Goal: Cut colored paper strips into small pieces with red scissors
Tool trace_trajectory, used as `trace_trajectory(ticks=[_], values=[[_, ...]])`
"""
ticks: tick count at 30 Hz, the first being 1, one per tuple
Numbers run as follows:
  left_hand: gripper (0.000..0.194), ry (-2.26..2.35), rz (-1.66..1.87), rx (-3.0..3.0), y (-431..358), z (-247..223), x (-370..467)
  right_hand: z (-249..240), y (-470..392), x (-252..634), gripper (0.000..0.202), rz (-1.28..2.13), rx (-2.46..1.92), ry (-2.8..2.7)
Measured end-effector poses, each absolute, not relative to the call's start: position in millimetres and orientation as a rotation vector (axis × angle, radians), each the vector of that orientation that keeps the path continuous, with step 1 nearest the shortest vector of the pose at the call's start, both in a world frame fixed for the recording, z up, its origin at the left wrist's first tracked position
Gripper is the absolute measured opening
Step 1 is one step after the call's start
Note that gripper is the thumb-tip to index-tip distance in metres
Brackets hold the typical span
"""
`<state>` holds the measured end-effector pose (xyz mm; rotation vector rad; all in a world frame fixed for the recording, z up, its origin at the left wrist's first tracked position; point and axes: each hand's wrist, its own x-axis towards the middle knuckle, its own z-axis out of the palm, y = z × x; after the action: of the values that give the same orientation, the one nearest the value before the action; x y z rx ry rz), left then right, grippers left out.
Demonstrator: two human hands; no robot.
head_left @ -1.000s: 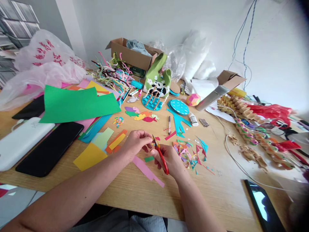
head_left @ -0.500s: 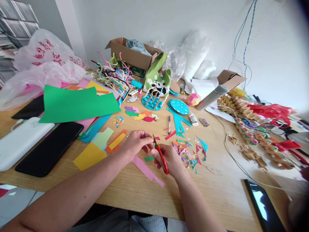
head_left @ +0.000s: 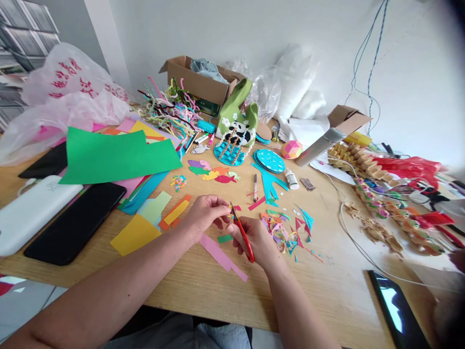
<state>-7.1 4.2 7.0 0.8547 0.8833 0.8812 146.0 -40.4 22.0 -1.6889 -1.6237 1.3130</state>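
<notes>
My right hand is closed on a pair of red-handled scissors, whose blades point up and to the left. My left hand pinches something tiny at the scissor tips, mostly hidden by the fingers; its kind I cannot make out. Red and yellow specks of paper show just behind the blades. Under my wrists lies a pink paper strip, with a small green paper piece beside it. Beyond my hands rest several coloured paper fish. Many paper scraps are scattered right of the scissors.
Green paper sheets, a black phone and a white power bank lie left. Behind stand a green panda bag and a cardboard box. A glue bottle, grey cylinder and white cable are right.
Both hands and the scissors hold nearly the same place. The whole view has shifted very slightly; nothing else has visibly moved.
</notes>
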Motion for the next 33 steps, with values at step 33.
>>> trace_trajectory(ticks=[33], values=[[0.014,0.853,0.888,0.832,3.8,8.3,-6.4,21.7,-42.5,145.9,0.05,1.313,-1.659,-1.636]])
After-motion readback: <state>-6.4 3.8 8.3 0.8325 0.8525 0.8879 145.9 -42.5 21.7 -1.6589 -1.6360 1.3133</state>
